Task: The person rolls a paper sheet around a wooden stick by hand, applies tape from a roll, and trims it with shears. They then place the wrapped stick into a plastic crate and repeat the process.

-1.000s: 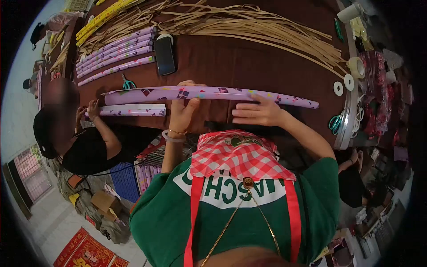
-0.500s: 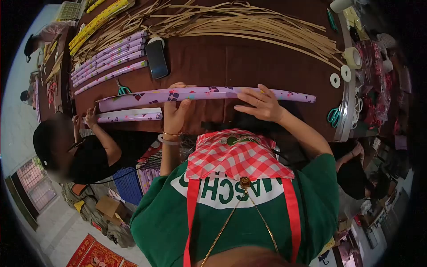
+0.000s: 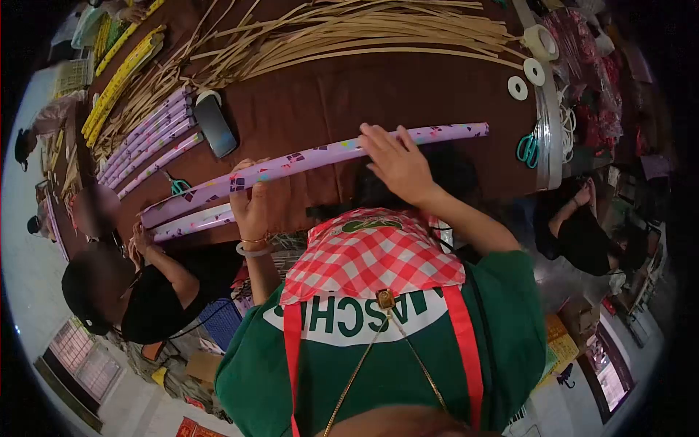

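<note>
A long purple patterned paper roll [image 3: 313, 159] stretches across in front of me, its right end tilted farther away. My left hand [image 3: 250, 207], with bracelets at the wrist, grips it from below, the thumb on the near side and the fingers behind. My right hand [image 3: 397, 162] lies against the roll right of its middle, fingers stretched out and slightly spread. Beneath the roll's left part is a second, shorter purple roll [image 3: 195, 223]. The co-worker's hands [image 3: 138, 240] are by the left ends of both rolls.
On the brown table [image 3: 306, 98] lie tan strips [image 3: 364, 36], several finished purple rolls [image 3: 149, 135], yellow rolls [image 3: 124, 84] and a dark phone [image 3: 215, 127]. Green-handled scissors [image 3: 528, 150] and tape rolls [image 3: 540, 42] sit at the right edge. A co-worker [image 3: 156, 298] sits at my left.
My right hand has flattened out and shifted along the roll, which now slants more. My left hand keeps its grip. The whole view has turned and shifted somewhat.
</note>
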### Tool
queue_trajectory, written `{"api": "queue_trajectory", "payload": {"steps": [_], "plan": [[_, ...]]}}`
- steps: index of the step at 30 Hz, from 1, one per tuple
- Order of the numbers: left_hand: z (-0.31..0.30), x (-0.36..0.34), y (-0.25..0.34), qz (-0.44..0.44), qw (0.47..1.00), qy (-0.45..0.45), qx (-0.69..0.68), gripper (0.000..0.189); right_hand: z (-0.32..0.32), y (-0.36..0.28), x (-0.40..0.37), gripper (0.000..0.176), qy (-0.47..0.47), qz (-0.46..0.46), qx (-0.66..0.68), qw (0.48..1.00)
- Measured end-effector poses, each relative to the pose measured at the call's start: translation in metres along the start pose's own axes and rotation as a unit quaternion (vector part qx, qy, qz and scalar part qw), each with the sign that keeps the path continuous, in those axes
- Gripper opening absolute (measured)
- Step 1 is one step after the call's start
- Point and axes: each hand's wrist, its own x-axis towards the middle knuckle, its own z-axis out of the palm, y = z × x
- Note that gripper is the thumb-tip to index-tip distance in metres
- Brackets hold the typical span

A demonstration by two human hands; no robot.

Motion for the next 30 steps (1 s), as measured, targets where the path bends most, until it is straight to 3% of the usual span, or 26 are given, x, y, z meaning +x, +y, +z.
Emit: {"api": "queue_trajectory", "payload": {"steps": [3,8,11,12,15,17,20,25,30], "plan": [[-0.002,0.000,-0.002,0.003,1.000,0.002,0.002,0.028,-0.002,0.039,-0.038,0.058,-0.061,0.117,-0.015,0.991],[-0.001,0.001,-0.001,0.011,1.000,0.008,-0.011,0.027,0.001,0.114,-0.101,0.052,-0.048,0.232,-0.088,0.968],[-0.003,0.004,0.001,0.035,0.999,-0.005,-0.004,0.026,0.002,0.139,-0.121,0.057,-0.129,0.304,-0.194,0.924],[-0.004,0.003,0.001,0.036,0.999,-0.026,-0.023,0.027,-0.004,0.135,-0.116,0.057,-0.130,0.303,-0.194,0.924],[-0.002,0.003,0.004,0.048,0.997,-0.046,-0.026,0.027,-0.017,0.092,-0.073,0.058,-0.021,0.242,-0.035,0.969],[-0.001,0.003,0.006,0.057,0.997,-0.048,-0.010,0.027,-0.025,0.056,-0.041,0.058,-0.022,0.150,0.062,0.986],[-0.001,0.002,0.010,0.055,0.997,-0.048,0.003,0.025,-0.005,0.023,-0.019,0.046,0.083,0.083,0.117,0.986],[-0.005,0.002,0.011,0.052,0.998,-0.044,-0.008,0.027,-0.003,0.019,-0.015,0.031,0.172,0.070,0.071,0.980],[-0.008,0.003,0.010,0.035,0.997,-0.044,-0.047,0.028,-0.001,0.020,-0.017,0.031,0.229,0.065,0.050,0.970]]}}
